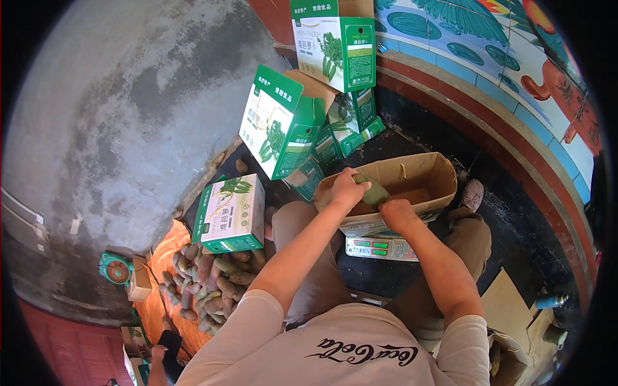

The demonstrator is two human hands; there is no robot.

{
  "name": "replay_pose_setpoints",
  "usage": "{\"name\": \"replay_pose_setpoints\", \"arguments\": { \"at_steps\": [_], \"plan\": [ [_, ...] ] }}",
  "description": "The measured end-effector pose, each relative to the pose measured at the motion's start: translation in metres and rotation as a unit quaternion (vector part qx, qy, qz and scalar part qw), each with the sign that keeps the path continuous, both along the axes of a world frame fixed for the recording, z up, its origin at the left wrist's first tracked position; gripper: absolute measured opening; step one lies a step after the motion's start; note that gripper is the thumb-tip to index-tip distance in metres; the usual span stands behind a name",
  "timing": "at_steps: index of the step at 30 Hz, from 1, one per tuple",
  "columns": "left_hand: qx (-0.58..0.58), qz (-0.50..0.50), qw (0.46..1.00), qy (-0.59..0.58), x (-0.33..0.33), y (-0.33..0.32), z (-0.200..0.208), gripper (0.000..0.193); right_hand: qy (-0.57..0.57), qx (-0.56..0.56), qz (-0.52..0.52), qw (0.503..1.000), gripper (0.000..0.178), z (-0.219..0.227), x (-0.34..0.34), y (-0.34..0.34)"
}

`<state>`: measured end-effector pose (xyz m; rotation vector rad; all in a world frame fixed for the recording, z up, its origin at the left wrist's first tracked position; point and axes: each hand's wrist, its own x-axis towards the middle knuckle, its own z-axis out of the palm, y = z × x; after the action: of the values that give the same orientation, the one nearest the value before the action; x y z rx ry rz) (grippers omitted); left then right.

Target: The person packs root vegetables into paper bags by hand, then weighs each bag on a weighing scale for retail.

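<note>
Green oblong vegetable (372,192) was at the mouth of the open brown cardboard box (445,175), near green-and-white cardboard cartons (277,128) with printed lettering and plant pictures. The left hand (349,190) grasped the vegetable's left end; the right hand (398,215) bent close against the other, its exact grip hidden.

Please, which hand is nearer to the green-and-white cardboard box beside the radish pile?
Left. The left hand is right of the box, holding a green oblong radish; the right hand is farther right, by that radish's lower end.
</note>
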<state>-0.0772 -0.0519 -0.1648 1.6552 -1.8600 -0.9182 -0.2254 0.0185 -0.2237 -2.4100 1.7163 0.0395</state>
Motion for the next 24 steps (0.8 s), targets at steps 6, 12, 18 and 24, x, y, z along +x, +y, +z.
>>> {"name": "replay_pose_setpoints", "arguments": {
  "at_steps": [6, 12, 18, 24],
  "plan": [
    [0.198, 0.085, 0.947, 0.239, -0.018, -0.004, -0.034, 0.041, -0.035, -0.037, 0.004, 0.999, 0.022, 0.006, 0.002, 0.001],
    [0.227, 0.072, 0.940, 0.245, -0.029, 0.000, -0.069, 0.044, -0.022, 0.007, 0.004, 1.000, 0.021, 0.006, 0.001, 0.000],
    [0.193, -0.007, 0.975, 0.109, -0.035, 0.002, -0.070, 0.042, -0.021, 0.027, -0.007, 0.999, 0.019, 0.014, 0.002, 0.004],
    [0.234, 0.009, 0.948, 0.216, -0.035, -0.004, -0.078, 0.039, -0.039, -0.017, -0.010, 0.999, 0.019, 0.010, 0.003, 0.002]
  ]
}}
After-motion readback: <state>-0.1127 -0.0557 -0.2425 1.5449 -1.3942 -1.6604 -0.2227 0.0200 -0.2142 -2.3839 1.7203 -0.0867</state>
